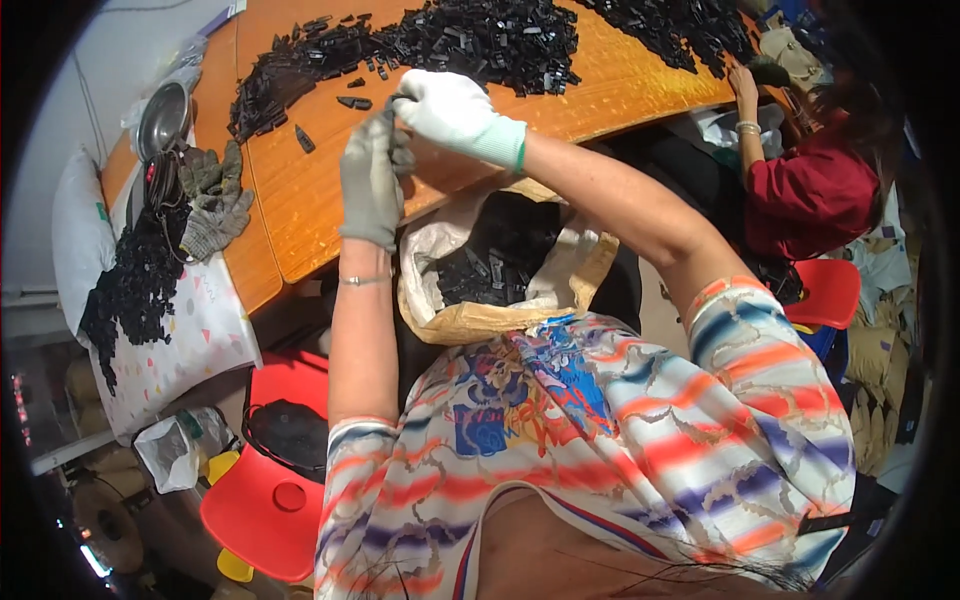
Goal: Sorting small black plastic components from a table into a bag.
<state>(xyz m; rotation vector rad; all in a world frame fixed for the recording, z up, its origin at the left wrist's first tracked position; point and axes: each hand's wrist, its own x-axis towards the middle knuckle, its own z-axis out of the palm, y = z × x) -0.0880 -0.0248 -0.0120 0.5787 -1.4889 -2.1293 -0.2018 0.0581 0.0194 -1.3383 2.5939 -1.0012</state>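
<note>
My left hand [372, 185], in a grey work glove, is raised over the near edge of the table. My right hand [452, 112], in a white glove with a mint cuff, meets it at the fingertips. Both hands' fingers are closed together around what looks like a small black plastic part [390, 104], mostly hidden by the gloves. A few loose black parts [305, 139] lie on the wooden table [290, 210] nearby. Below my hands, an open sack [425, 322] with a white lining rests against my lap, with black plastic parts [485, 277] inside.
A long heap of black parts [480, 45] spans the table's far side. At left are a metal bowl [163, 118], knitted gloves [217, 200] and another black pile [140, 280]. A red chair [265, 510] stands lower left. At right sits a person in a red top [810, 200].
</note>
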